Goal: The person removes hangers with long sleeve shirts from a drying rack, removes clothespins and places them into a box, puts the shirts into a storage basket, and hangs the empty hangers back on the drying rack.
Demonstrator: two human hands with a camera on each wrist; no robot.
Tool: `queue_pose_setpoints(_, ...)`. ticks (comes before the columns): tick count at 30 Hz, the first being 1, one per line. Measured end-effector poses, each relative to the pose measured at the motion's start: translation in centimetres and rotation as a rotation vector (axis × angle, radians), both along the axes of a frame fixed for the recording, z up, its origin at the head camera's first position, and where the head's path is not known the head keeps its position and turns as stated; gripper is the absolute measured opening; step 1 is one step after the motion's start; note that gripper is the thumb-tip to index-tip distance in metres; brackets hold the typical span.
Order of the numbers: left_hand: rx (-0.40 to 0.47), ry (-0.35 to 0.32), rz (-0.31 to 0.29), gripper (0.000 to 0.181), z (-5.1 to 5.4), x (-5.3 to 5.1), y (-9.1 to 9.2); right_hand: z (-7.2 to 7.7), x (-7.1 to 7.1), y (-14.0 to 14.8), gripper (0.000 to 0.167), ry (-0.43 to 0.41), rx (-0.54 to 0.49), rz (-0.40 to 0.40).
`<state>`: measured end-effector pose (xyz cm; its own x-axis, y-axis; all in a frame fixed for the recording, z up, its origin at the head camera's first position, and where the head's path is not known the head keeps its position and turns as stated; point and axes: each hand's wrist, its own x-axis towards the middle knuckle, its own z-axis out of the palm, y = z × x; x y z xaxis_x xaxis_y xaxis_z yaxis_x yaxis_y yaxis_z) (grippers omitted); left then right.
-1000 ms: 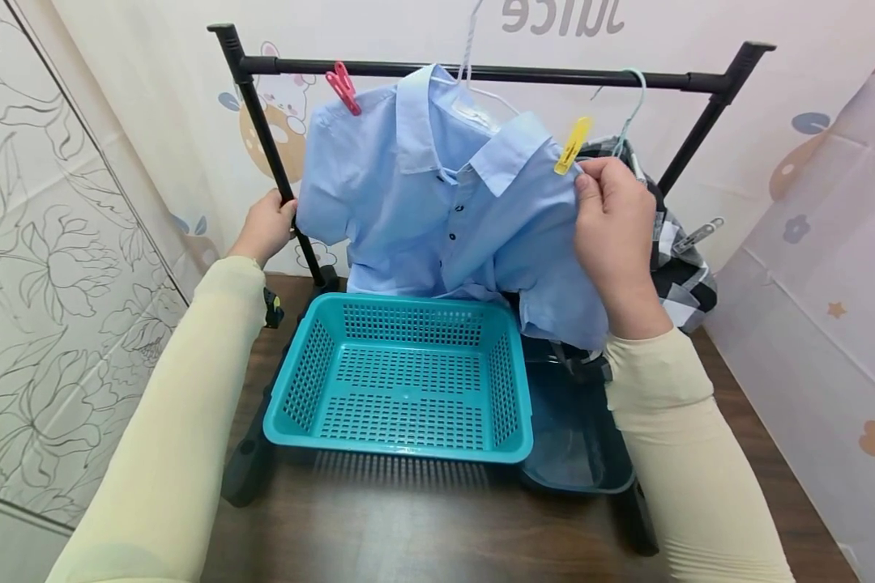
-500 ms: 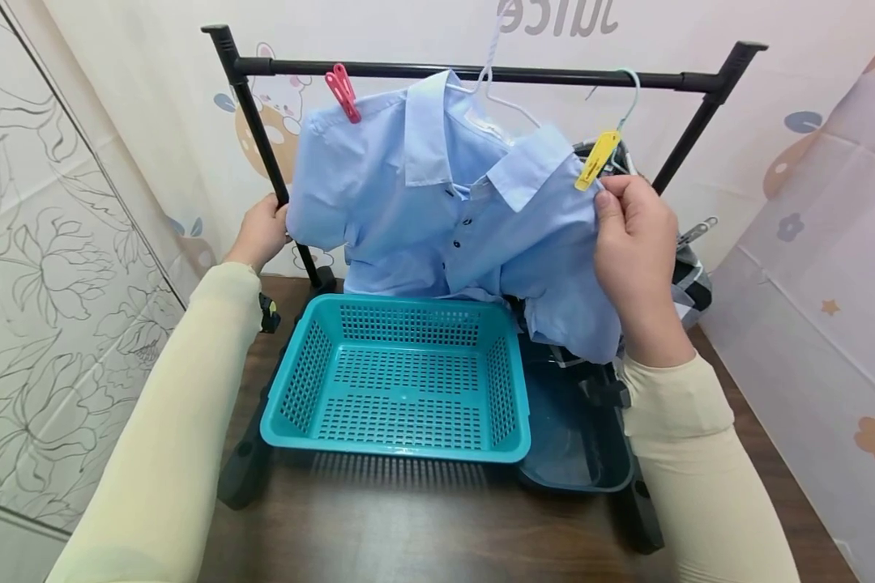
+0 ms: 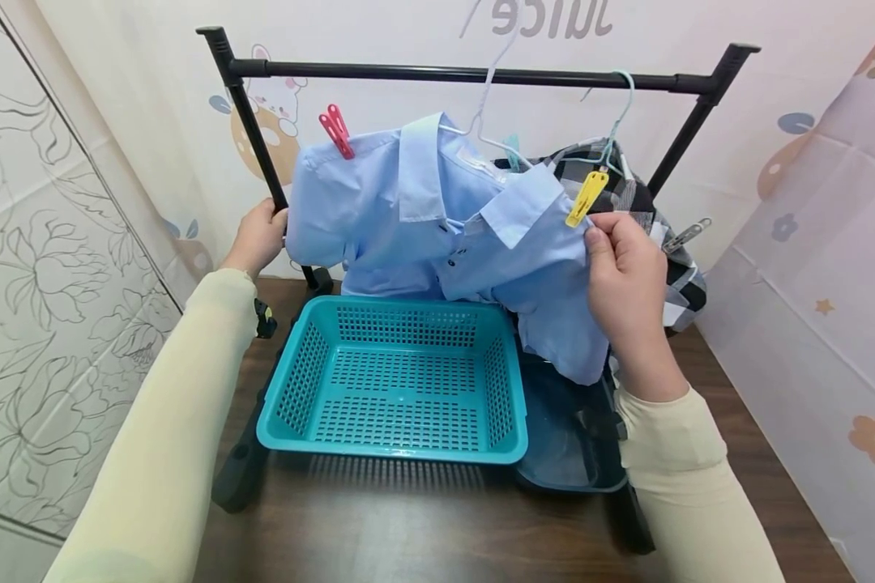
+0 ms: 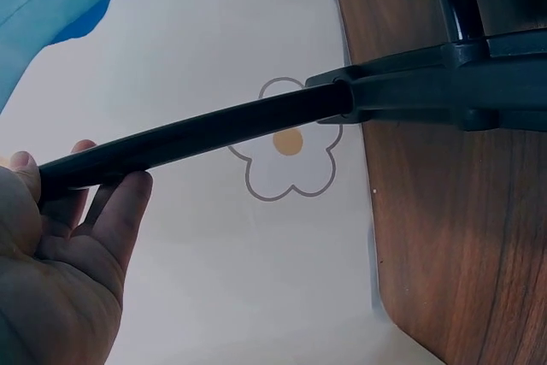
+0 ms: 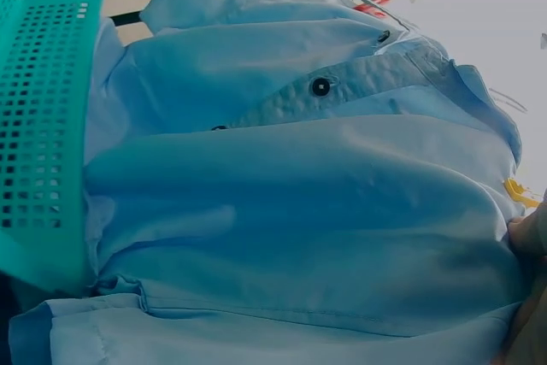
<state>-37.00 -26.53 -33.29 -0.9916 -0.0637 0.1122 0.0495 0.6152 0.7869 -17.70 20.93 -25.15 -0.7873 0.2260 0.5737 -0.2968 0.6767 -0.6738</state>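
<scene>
A light blue short-sleeved shirt (image 3: 379, 202) is on a white hanger (image 3: 486, 97), with a red clip (image 3: 336, 131) at one shoulder and a yellow clip (image 3: 587, 198) at the other. My right hand (image 3: 630, 283) pinches the shirt's shoulder just below the yellow clip. In the left wrist view my left hand (image 4: 73, 254) has its fingers round the black upright post (image 4: 214, 136) of the rack. The hanger's hook stands above the rack's top bar (image 3: 408, 73); whether they touch I cannot tell.
A teal basket (image 3: 394, 456) stands on the brown table (image 3: 379, 526) below the shirt, beside a dark clear tray (image 3: 554, 453). Behind my right hand, a black-and-white checked garment (image 3: 681, 275) hangs from a light green hanger (image 3: 618, 113), with a grey clip (image 3: 688, 235) on it.
The shirt, its hanger and both clips have dropped lower below the bar. My right hand moved right, then down, still pinching the shoulder. My left hand stays at the post.
</scene>
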Motion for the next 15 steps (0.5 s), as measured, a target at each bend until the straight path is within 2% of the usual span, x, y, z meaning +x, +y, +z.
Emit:
queue_pose_setpoints(5,-0.001,0.017,-0.010,0.051,-0.1,0.1,0.1,-1.2,0.6,0.1,0.031,-0.016,0.003,0.002)
queue_pose_setpoints(12,0.053,0.006,-0.022,0.051,-0.4,0.4,0.2,-2.6,1.3,0.4,0.030,-0.026,0.001,0.032)
queue_pose_setpoints(15,0.043,0.007,-0.021,0.053,-0.6,0.5,0.1,-3.2,1.6,0.4,0.030,-0.022,0.010,0.038)
